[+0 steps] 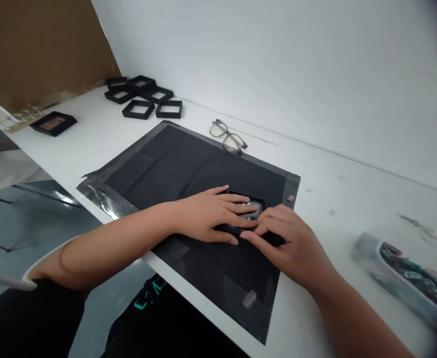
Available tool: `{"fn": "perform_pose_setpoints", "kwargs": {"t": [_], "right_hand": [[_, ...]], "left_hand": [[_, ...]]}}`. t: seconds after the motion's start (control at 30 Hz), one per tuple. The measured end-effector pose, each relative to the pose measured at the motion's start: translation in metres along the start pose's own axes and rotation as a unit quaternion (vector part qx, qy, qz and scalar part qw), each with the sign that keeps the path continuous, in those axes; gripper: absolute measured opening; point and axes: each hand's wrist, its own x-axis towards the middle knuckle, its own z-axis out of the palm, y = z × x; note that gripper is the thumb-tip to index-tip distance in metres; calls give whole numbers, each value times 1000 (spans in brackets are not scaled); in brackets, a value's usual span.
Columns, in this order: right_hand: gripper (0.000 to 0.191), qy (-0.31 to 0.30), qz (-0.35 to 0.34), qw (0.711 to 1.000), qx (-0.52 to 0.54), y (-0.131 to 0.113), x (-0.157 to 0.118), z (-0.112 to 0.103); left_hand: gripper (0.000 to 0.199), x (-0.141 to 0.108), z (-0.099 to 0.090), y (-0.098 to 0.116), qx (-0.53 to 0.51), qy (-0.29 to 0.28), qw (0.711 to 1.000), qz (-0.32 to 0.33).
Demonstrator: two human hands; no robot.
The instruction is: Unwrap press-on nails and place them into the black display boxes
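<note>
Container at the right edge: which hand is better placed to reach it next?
Probably the right hand. It is nearer to the container, although it is now at the corner of the black frame. The left hand lies spread over that frame, farther away, with the right hand between.

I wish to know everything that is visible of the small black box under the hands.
The box is black, with straight edges; a clear, shiny piece shows inside. It lies on the dark mat, toward its right side. The left hand lies spread across it; the right hand seems to touch its right end. The hands hide much; its material is unclear.
</note>
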Motion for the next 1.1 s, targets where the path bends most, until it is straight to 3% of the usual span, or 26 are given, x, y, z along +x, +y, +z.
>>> {"fn": "perform_pose_setpoints", "kwargs": {"t": [0.2, 0.3, 0.53, 0.7, 0.9, 1.1], "right_hand": [[7, 104, 46, 993, 21, 16, -4, 1], [11, 125, 84, 989, 6, 25, -5, -1], [23, 59, 92, 994, -10, 28, -3, 0], [30, 34, 122, 992, -23, 27, -3, 1], [32, 13, 136, 990, -31, 24, -3, 0], [34, -19, 128, 991, -29, 28, -2, -2]], "left_hand": [[49, 3, -1, 0, 81, -9, 995, -53], [50, -1, -3, -5, 133, 5, 983, -122], [54, -12, -6, -21, 188, 81, 935, -291], [45, -16, -9, -42, 215, 153, 866, -425], [36, -32, -20, -69, 224, 198, 801, -519], [38, -74, -35, -93, 237, 211, 759, -569]]}}
